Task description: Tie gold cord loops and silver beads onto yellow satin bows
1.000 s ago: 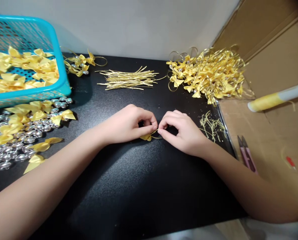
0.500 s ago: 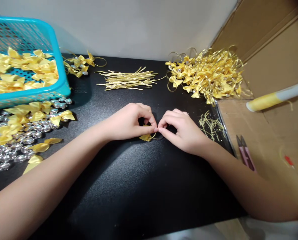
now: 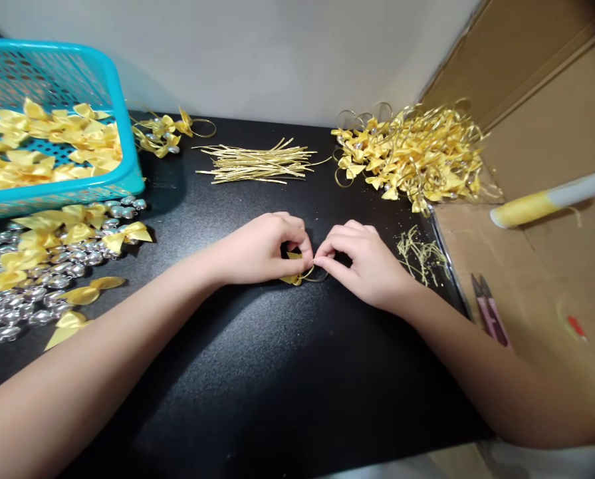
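Over the middle of the black table, my left hand [image 3: 277, 249] pinches a thin gold cord [image 3: 308, 273] between thumb and forefinger. My right hand [image 3: 354, 259] pinches the same cord from the other side, its fingertips almost touching those of the left. A yellow ribbon bow [image 3: 292, 278] hangs at the cord beneath my left fingers, mostly hidden by them. The cord curves in a small loop below the fingertips. Whether its ends are knotted or only held together I cannot tell.
At left stands a blue basket [image 3: 122, 146] of yellow bows, with silver beads [image 3: 75, 266] in front. Gold cords [image 3: 262, 163] lie behind my hands. Finished looped bows [image 3: 411, 153] are heaped back right, near cord scraps [image 3: 421, 253], pink thread snips [image 3: 490, 313] and a yellow-white roll [image 3: 551, 199].
A small gap has opened between my fingertips, and a bit of cord now shows there. The whole view has shifted slightly. Both hands still pinch the cord.
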A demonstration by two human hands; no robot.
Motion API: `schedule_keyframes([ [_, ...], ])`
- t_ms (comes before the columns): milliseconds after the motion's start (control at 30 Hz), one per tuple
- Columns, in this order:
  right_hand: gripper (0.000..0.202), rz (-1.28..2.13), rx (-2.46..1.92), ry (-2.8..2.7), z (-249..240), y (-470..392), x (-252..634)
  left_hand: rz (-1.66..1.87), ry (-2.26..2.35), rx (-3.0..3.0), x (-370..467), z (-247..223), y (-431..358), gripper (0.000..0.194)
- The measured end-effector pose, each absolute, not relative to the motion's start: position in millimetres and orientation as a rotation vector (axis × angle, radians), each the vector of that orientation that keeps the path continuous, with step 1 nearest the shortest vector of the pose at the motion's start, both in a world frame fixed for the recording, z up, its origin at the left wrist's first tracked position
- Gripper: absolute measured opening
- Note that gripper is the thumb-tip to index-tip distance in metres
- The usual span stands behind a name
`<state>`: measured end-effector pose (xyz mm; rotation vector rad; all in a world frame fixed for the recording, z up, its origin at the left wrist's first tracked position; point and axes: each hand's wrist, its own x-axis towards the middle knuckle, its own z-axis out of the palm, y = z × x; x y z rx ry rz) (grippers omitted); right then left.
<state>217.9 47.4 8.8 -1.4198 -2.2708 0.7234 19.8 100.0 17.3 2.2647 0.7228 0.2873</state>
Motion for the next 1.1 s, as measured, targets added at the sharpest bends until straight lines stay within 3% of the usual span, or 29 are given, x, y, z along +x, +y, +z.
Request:
schedule_keyframes([
  [500,0.012,0.693,-1.408,-2.261,10,46,216,0.346,0.77,2.246,18,21,100,0.019],
  [1100,0.011,0.699,-1.446,-2.202,11,48,218,0.327,0.72,2.479,6,42,107,0.009],
])
